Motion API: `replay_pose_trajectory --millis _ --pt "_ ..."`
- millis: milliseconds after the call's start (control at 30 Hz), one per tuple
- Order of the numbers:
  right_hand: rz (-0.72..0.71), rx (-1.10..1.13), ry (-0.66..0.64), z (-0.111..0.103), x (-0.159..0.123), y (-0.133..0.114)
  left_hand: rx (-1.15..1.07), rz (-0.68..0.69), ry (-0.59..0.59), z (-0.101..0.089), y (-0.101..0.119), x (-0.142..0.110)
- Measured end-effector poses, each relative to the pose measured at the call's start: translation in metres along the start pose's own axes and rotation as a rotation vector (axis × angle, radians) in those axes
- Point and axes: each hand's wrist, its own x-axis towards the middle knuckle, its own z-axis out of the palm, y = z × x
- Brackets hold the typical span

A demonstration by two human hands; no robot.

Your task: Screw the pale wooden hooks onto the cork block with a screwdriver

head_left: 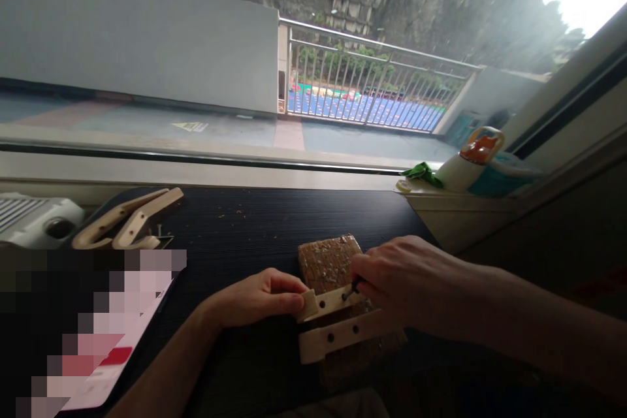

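Observation:
My left hand [262,300] pinches the left end of a pale wooden piece [333,300] between thumb and fingers. Dark round holes run along this piece. In my right hand [414,281] is a small dark, thin tool [356,284], mostly hidden by the fingers, with its end at one of the holes. Just nearer to me lies a second wooden piece [318,346], also with dark holes, its right end beneath my right hand. Under both pieces is a brown block [326,262] with a rough, scuffed top.
Curved wooden pieces [130,225] and a few screws [159,231] lie at the table's back left, beside a white box-like item [42,219]. A blurred-out flat item [115,356] covers the left front. A white bottle [465,163] and green cloth [424,174] sit on the window sill.

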Motion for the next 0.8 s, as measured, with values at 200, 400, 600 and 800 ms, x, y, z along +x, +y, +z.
replay_pose_trajectory --millis 200,400,600,800 --pt "-0.01 -0.002 0.095 -0.007 -0.01 -0.007 0.013 0.005 0.001 0.001 0.002 -0.001" --pt "-0.086 0.16 0.115 -0.01 -0.015 -0.014 0.004 0.007 -0.01 0.0 0.0 0.0" --pt "-0.07 0.187 0.264 0.013 -0.016 -0.001 0.014 0.017 -0.017 -0.001 -0.001 -0.001" --pt "0.038 0.061 0.09 0.009 -0.002 0.0 0.02 0.009 -0.013 0.0 0.001 -0.001"
